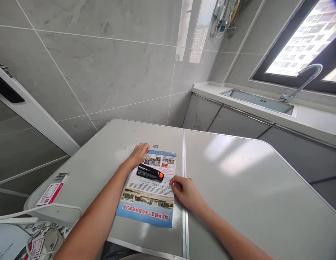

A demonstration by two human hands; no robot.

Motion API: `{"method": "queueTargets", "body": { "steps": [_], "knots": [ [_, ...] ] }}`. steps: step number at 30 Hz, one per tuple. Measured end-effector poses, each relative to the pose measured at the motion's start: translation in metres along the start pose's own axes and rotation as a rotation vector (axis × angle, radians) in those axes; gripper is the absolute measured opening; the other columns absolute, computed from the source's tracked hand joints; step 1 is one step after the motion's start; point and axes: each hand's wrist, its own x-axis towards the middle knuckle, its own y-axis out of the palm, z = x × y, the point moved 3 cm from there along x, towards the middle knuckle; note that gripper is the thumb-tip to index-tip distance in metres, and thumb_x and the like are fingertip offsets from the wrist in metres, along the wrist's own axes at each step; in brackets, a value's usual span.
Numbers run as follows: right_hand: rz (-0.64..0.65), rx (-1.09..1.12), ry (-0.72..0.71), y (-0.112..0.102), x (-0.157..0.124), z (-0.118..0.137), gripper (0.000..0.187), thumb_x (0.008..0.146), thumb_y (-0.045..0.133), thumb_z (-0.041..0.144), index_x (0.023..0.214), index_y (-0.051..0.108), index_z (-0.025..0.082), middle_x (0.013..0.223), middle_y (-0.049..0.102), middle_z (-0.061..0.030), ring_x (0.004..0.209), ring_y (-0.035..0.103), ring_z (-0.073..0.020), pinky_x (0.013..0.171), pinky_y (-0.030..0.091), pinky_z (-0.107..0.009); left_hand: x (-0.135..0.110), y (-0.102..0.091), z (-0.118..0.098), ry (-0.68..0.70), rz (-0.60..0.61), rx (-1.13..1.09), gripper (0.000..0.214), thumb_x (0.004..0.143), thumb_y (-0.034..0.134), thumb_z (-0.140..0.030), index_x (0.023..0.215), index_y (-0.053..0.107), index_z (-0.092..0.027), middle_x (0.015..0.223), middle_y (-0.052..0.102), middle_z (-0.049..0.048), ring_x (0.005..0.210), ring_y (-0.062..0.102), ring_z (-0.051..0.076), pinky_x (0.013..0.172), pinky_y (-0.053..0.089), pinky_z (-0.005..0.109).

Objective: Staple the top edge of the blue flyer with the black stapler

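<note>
A printed flyer with photos and a blue band of lettering lies on the grey folding table. On its upper half rests a black stapler with an orange end. My left hand lies flat with fingers stretched out on the flyer's far left corner, just beyond the stapler. My right hand rests at the flyer's right edge, fingers curled and pinching the paper's margin close to the stapler's orange end.
A red and white card lies at the table's left edge. White cables and papers sit lower left. A counter with a sink and tap runs under the window at right. Tiled wall stands behind.
</note>
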Motion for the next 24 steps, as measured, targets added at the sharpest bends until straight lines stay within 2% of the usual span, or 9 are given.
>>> {"method": "queueTargets", "body": {
  "steps": [5, 11, 15, 19, 22, 24],
  "knots": [
    [0.023, 0.133, 0.07, -0.014, -0.005, -0.002, 0.014, 0.082, 0.058, 0.023, 0.083, 0.071, 0.021, 0.063, 0.065, -0.0004, 0.057, 0.061, -0.0177, 0.057, 0.044, -0.028, -0.001, -0.003, -0.015, 0.031, -0.002, -0.011, 0.025, 0.108, 0.032, -0.027, 0.091, 0.05, -0.023, 0.097, 0.062, 0.0051, 0.093, 0.051, 0.025, 0.085, 0.038, 0.039],
    [0.192, 0.233, 0.136, -0.053, -0.012, -0.009, 0.011, 0.078, 0.06, 0.022, 0.076, 0.071, 0.02, 0.056, 0.068, 0.0001, 0.056, 0.069, -0.0196, 0.057, 0.051, -0.028, 0.003, 0.012, -0.053, 0.009, -0.016, -0.062, 0.023, 0.108, 0.034, -0.024, 0.094, 0.052, -0.022, 0.1, 0.062, 0.0059, 0.096, 0.054, 0.025, 0.086, 0.04, 0.039],
    [0.346, 0.23, 0.178, -0.078, -0.016, -0.019, 0.012, 0.074, 0.061, 0.02, 0.075, 0.073, 0.019, 0.06, 0.072, -0.0006, 0.059, 0.072, -0.0197, 0.059, 0.056, -0.028, 0.008, 0.022, -0.074, -0.037, -0.047, -0.113, 0.017, 0.105, 0.044, -0.024, 0.094, 0.057, -0.022, 0.105, 0.063, 0.006, 0.101, 0.055, 0.025, 0.09, 0.041, 0.04],
    [0.5, 0.291, 0.259, -0.084, -0.019, -0.031, 0.012, 0.074, 0.065, 0.023, 0.078, 0.074, 0.018, 0.063, 0.075, -0.0016, 0.061, 0.075, -0.0203, 0.06, 0.061, -0.028, 0.008, 0.024, -0.082, 0.001, -0.047, -0.09, 0.008, 0.099, 0.059, -0.027, 0.104, 0.065, -0.024, 0.109, 0.062, 0.0066, 0.107, 0.055, 0.027, 0.093, 0.042, 0.043],
    [0.523, 0.335, 0.327, -0.083, -0.02, -0.04, 0.013, 0.072, 0.07, 0.026, 0.078, 0.076, 0.016, 0.067, 0.076, -0.0036, 0.063, 0.076, -0.0205, 0.062, 0.064, -0.028, 0.005, 0.019, -0.083, 0.067, -0.031, -0.108, 0.011, 0.096, 0.065, -0.029, 0.104, 0.072, -0.026, 0.112, 0.061, 0.0072, 0.108, 0.054, 0.027, 0.095, 0.043, 0.044],
    [0.528, 0.341, 0.369, -0.084, -0.02, -0.045, 0.015, 0.071, 0.075, 0.028, 0.078, 0.078, 0.016, 0.068, 0.077, -0.0044, 0.065, 0.077, -0.0208, 0.063, 0.065, -0.028, 0.002, 0.015, -0.084, 0.148, 0.024, -0.128, 0.014, 0.097, 0.064, -0.031, 0.101, 0.077, -0.028, 0.114, 0.061, 0.0072, 0.109, 0.054, 0.027, 0.097, 0.042, 0.044]
  ]
}}
